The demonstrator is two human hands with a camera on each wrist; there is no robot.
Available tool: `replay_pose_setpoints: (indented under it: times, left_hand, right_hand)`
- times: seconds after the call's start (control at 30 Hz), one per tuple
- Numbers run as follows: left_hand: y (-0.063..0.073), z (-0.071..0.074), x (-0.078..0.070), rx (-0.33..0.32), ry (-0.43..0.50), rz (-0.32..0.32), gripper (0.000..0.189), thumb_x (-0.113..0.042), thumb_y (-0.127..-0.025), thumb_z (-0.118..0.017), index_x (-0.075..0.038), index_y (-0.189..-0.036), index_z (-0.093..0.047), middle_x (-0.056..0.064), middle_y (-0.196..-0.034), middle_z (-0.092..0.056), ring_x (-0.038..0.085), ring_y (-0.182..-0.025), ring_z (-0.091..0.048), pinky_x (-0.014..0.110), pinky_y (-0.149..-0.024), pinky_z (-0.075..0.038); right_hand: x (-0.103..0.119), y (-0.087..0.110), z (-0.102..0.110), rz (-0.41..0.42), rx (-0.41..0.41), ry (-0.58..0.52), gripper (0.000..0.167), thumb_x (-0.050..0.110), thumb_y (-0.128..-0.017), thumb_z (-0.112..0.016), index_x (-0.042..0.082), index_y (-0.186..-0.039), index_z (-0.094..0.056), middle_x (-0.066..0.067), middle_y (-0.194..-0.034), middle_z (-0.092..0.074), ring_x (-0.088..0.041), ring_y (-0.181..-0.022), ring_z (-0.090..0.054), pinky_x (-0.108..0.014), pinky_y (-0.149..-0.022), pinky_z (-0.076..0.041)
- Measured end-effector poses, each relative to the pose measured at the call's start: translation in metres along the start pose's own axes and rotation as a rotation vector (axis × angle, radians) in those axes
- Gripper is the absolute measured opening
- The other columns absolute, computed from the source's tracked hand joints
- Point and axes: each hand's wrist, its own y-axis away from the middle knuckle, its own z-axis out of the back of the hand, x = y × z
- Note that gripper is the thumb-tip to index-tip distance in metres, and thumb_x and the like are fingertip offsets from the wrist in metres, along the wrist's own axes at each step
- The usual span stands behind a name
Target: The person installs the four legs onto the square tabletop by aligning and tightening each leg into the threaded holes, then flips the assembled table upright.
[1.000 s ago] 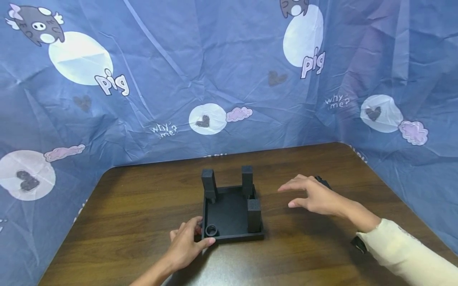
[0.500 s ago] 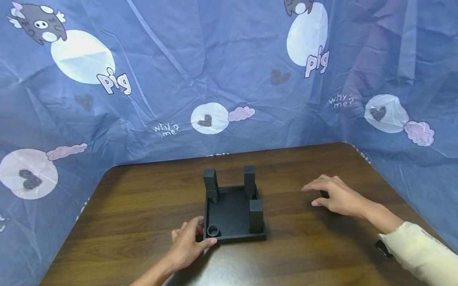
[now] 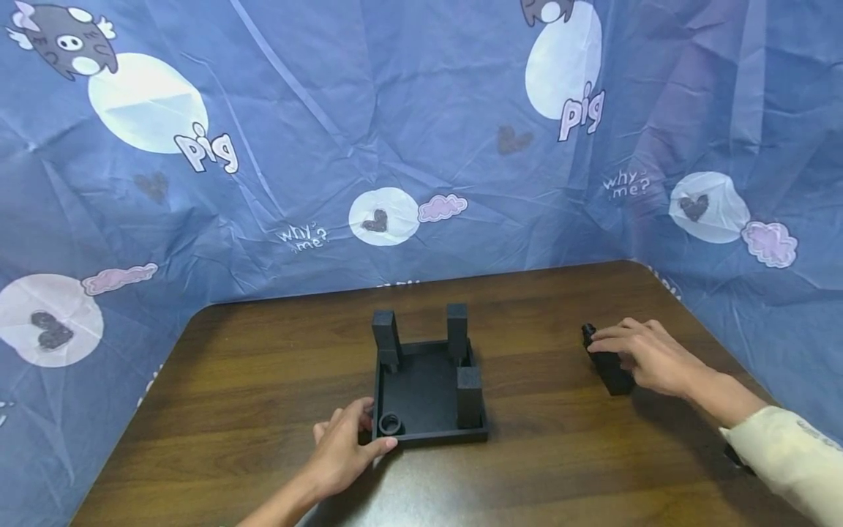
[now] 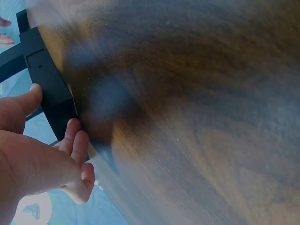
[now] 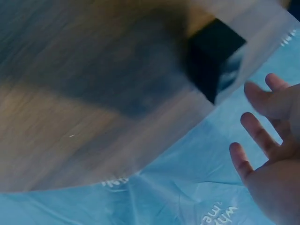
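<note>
A black square tabletop (image 3: 421,399) lies upside down on the wooden table, its rim raised. Square legs stand at three corners: back left (image 3: 386,338), back right (image 3: 457,333) and front right (image 3: 469,401). At the front left corner is a round threaded socket (image 3: 390,424). There my left hand (image 3: 342,450) grips the corner, thumb at the front rim and fingers along the left side. A loose black leg (image 3: 612,375) with a narrow screw end lies to the right. Over it hovers my right hand (image 3: 648,355), its fingers spread in the right wrist view, partly covering the leg.
Near the right sleeve (image 3: 784,446) another small black object (image 3: 734,457) lies mostly hidden. A blue printed cloth (image 3: 296,183) hangs behind the wooden table (image 3: 250,395) and along its sides.
My right hand has moved right, away from the tabletop, and now reaches over the loose leg. The left hand stays on the corner, and the tabletop has not moved.
</note>
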Motion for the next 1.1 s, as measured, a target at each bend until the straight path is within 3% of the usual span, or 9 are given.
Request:
replay_pose_setpoints:
  times: [0.1,0.23,0.37,0.53,0.67,1.1]
  left_hand:
    - [0.0,0.0,0.0,-0.003,-0.003,0.002,0.067,-0.034,-0.076,-0.081,0.001,-0.127,-0.054,-0.004,-0.084,-0.061,0.019,-0.09,-0.052,0.052,-0.084,-0.023]
    - [0.0,0.0,0.0,-0.003,-0.007,0.002,0.068,-0.034,-0.076,-0.081,0.001,-0.127,-0.054,-0.005,-0.084,-0.061,0.02,-0.091,-0.053,0.052,-0.084,-0.024]
    - [0.001,0.0,0.0,0.001,-0.003,0.003,0.069,-0.035,-0.076,-0.081,0.001,-0.128,-0.053,-0.005,-0.084,-0.061,0.021,-0.092,-0.053,0.052,-0.084,-0.024]
    - [0.002,-0.001,0.0,-0.007,0.005,-0.003,0.068,-0.034,-0.076,-0.081,0.001,-0.127,-0.054,-0.005,-0.084,-0.061,0.021,-0.092,-0.053,0.051,-0.084,-0.024]
    - [0.002,-0.001,0.0,-0.012,-0.002,-0.004,0.067,-0.034,-0.076,-0.081,0.0,-0.127,-0.054,-0.005,-0.084,-0.06,0.02,-0.091,-0.053,0.051,-0.084,-0.024]
    - [0.0,-0.001,0.0,-0.01,-0.008,0.0,0.069,-0.036,-0.075,-0.081,0.0,-0.128,-0.054,-0.004,-0.085,-0.059,0.019,-0.091,-0.053,0.051,-0.083,-0.024]
  right_hand:
    - [-0.004,0.007,-0.003,0.016,0.041,0.055,0.071,-0.025,-0.055,-0.063,0.013,-0.114,-0.071,-0.009,-0.123,-0.064,-0.026,-0.102,-0.055,-0.044,-0.073,-0.035]
    - [-0.005,0.015,-0.008,0.037,0.098,0.123,0.077,-0.026,-0.05,-0.067,0.015,-0.115,-0.071,-0.008,-0.129,-0.061,-0.026,-0.104,-0.053,-0.042,-0.073,-0.034]
    - [-0.004,0.018,-0.014,0.082,0.098,0.168,0.073,-0.025,-0.051,-0.068,0.016,-0.111,-0.074,-0.008,-0.128,-0.061,-0.027,-0.103,-0.053,-0.04,-0.071,-0.033]
    - [-0.002,0.019,-0.017,0.094,0.11,0.185,0.07,-0.025,-0.052,-0.065,0.015,-0.108,-0.075,-0.008,-0.13,-0.06,-0.035,-0.111,-0.053,-0.053,-0.081,-0.039]
    - [0.0,0.021,-0.021,0.099,0.125,0.182,0.066,-0.026,-0.056,-0.065,0.015,-0.107,-0.075,-0.007,-0.13,-0.059,-0.034,-0.113,-0.052,-0.059,-0.084,-0.039]
    - [-0.001,0.019,-0.024,0.12,0.12,0.168,0.063,-0.026,-0.057,-0.068,0.015,-0.104,-0.076,-0.006,-0.123,-0.062,-0.027,-0.108,-0.052,-0.056,-0.082,-0.04]
